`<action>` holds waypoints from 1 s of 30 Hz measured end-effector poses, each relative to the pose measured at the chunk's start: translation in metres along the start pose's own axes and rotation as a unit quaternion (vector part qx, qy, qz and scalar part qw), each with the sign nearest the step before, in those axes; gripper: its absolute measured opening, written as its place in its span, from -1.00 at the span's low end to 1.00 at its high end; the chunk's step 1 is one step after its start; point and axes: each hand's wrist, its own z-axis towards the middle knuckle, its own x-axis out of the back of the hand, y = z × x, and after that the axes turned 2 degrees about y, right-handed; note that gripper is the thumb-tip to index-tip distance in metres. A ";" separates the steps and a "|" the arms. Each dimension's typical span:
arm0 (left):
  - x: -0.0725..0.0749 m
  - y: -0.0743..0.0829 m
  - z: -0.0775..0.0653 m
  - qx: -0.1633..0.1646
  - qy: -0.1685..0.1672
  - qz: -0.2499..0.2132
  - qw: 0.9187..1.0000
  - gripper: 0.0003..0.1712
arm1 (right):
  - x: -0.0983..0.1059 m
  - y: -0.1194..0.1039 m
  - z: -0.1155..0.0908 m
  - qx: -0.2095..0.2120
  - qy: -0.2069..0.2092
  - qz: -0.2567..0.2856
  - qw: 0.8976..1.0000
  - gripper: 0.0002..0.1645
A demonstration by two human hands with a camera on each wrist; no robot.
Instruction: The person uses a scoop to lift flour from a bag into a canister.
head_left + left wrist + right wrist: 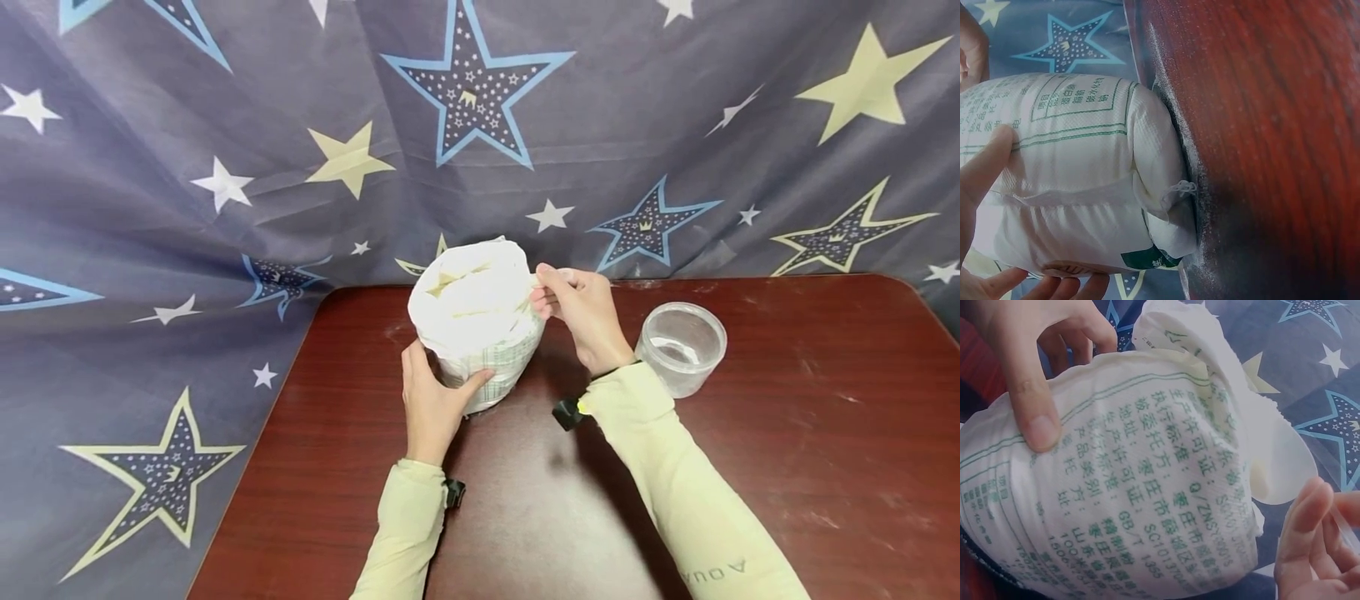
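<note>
A white cloth flour bag (501, 367) with green print stands upright on the table, its top folded back and its mouth facing up. My left hand (432, 402) grips the bag's near left side; the thumb lies across the front and the other fingers go round the left. At the bag's right rim, my right hand (588, 312) pinches the thin handle of a translucent white plastic spoon (1292, 469). The spoon's rounded end is beside the bag's mouth in the right wrist view. Overexposure hides detail inside the bag.
A clear round plastic jar (682, 354), without a lid, stands on the table close to the right forearm. White powder (1180, 119) lies along the bag's base. Behind the red-brown wooden table (810, 433) hangs a grey star-patterned cloth (600, 100).
</note>
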 end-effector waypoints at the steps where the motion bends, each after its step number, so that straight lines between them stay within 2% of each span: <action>1: 0.000 0.000 0.000 0.000 0.000 0.000 1.000 0.11 | 0.001 0.000 0.000 0.000 -0.001 0.000 1.000 -0.61; 11: -0.002 -0.001 0.000 -0.001 0.000 0.000 1.000 0.10 | 0.010 -0.004 -0.003 0.007 0.002 0.006 1.000 -0.70; 16: -0.001 -0.002 0.000 0.000 -0.001 0.000 1.000 0.09 | 0.014 -0.004 -0.004 -0.006 0.011 0.025 1.000 -0.77; 30: -0.002 -0.002 0.000 0.001 0.001 0.006 1.000 0.08 | 0.043 -0.006 -0.015 -0.020 0.032 0.075 0.997 -0.81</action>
